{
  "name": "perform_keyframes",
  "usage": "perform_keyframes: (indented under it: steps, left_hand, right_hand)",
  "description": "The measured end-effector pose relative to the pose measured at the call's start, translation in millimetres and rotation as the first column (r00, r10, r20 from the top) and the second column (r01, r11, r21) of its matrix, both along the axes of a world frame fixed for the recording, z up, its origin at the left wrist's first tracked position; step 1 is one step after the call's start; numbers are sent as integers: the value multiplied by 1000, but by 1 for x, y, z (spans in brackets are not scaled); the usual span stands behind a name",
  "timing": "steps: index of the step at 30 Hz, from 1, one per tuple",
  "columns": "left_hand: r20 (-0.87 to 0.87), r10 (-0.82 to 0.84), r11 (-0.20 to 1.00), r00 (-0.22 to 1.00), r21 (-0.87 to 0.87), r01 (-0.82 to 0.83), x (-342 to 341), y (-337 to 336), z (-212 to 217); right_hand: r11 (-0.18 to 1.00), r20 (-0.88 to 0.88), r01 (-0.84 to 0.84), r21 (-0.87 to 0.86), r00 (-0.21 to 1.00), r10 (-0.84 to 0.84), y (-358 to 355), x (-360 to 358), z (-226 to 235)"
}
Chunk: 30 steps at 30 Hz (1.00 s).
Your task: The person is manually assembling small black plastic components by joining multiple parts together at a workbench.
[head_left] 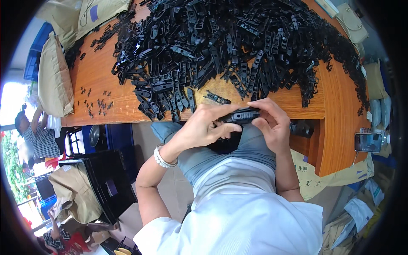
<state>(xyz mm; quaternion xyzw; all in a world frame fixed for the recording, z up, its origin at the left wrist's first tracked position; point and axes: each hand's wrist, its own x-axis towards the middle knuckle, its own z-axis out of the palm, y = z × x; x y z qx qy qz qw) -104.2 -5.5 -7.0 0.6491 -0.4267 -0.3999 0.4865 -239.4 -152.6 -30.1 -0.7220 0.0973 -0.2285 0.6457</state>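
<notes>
Between my two hands, at the table's front edge, is a long black plastic part [243, 115] with a ridged top. My left hand [208, 125] pinches its left end between thumb and fingers. My right hand [273, 122] grips its right end, index finger over the top and thumb below. Just beyond my left fingers, another black plastic part [217, 97] with an open frame end lies on the wood. Past it spreads a big heap of similar black plastic parts [191, 46]. The undersides of the held part are hidden.
Several tiny black cross-shaped pieces [102, 104] lie on the wooden table [136, 115] at left, near a brown paper bag [55, 80]. A phone [368, 142] stands at far right. Black crates [108, 182] stand at lower left. Another person [40, 136] is at far left.
</notes>
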Motion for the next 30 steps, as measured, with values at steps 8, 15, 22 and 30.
perform_keyframes:
  steps: [8,15,22,30]
  left_hand:
    - [407,441,896,800,-152,-417,75,-6,-24]
    - [959,272,768,81,-166,-619,165,-4,-40]
    - [804,587,721,92,-468,-511,148,2,-35]
    - [173,671,730,721,-328,-600,54,-16,-11]
  right_hand:
    - [979,-318,-199,-34,931,178,16,-12,-24]
    - [990,-176,-90,-107,982,70,25,-16,-36]
    - [521,6,635,-571,638,-770,-41,-42,-35]
    - [537,-93,648,-540,589,-803,-62,-49,-47]
